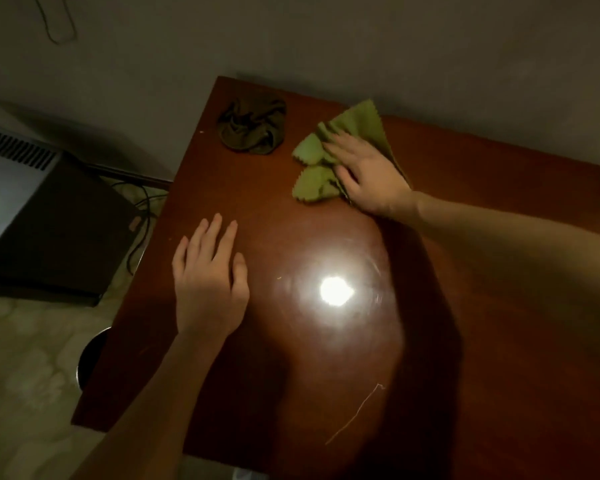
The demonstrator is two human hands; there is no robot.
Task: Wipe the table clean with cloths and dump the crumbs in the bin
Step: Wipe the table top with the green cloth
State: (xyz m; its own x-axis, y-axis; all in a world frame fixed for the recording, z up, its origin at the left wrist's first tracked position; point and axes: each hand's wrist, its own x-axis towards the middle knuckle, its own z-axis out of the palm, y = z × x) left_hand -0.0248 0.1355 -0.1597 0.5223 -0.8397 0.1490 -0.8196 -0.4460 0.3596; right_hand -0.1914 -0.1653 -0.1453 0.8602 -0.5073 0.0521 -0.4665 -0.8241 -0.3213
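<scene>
Glossy red-brown wooden surface point(291, 220), seen from above, dim room. Right hand point(368, 174) lies flat on a light green cloth point(314, 183) w/ zigzag-cut edges, fingers straight and spread, pressing it down, not gripping; the cloth sits toward the far side of the surface, bunched under the palm, w/ corners sticking out left of the fingers and behind the hand by the wall. Just left of it, apart and not touching, a dark olive cloth point(252, 128) lies crumpled in a heap near the far-left corner. Left hand point(210, 282) is released, palm down on bare wood near the left edge, fingers straight, holding nothing. Bright white glare spot point(335, 291) btwn the two forearms, faint wipe swirls around it. Thin pale thread point(355, 415) lies on the near part of the surface. On the floor at the left edge, partly hidden under the surface, a round dark bin point(87, 358) w/ shiny rim. Farther left, a dark boxy appliance point(59, 237) w/ black cables point(142, 216) beside it. Crumbs too small to make out.
</scene>
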